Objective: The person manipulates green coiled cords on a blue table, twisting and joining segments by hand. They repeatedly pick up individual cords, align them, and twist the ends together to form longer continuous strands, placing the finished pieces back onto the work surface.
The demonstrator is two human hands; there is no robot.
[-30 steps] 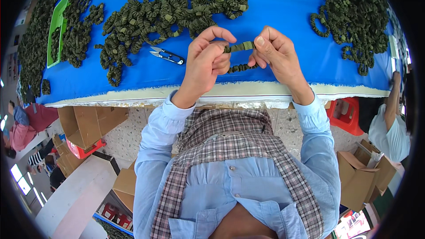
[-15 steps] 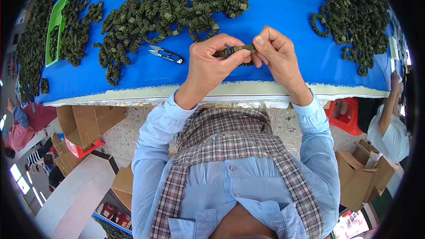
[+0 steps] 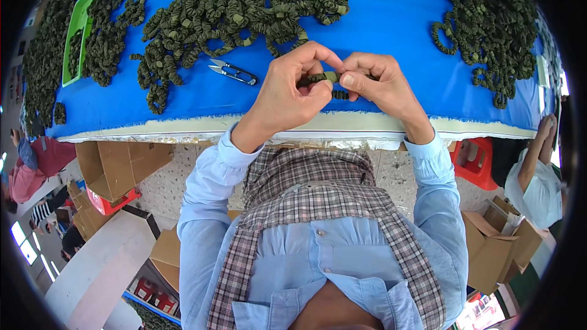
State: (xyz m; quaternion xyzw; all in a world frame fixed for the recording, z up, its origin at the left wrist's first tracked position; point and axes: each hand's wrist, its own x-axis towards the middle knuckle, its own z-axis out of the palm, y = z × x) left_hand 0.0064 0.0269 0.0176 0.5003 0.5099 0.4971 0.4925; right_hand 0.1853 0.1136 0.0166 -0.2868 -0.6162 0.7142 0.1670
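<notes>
Between my hands, close above the table's near edge, is a dark green scrunchie (image 3: 331, 77) with a paler, smooth patch of fabric. My left hand (image 3: 295, 85) pinches it from the left, the thumb under the pale patch and the index finger arched over it. My right hand (image 3: 376, 85) grips its right side between thumb and curled fingers, and parts of the ring are hidden behind the fingers. Left of my left hand, a pair of thread snips (image 3: 235, 72) with dark handles lies on the blue cloth (image 3: 391, 6).
A heap of green scrunchies (image 3: 244, 12) lies ahead, with another pile (image 3: 489, 30) at the right. A green tray (image 3: 78, 30) stands at the left. Below the table are a cardboard box (image 3: 122, 162) and a red stool (image 3: 476, 162). A person (image 3: 533, 177) sits at the right.
My left index finger has lifted and now arches over the scrunchie. My right hand has turned and lowered slightly, and the pale patch shows more to the left.
</notes>
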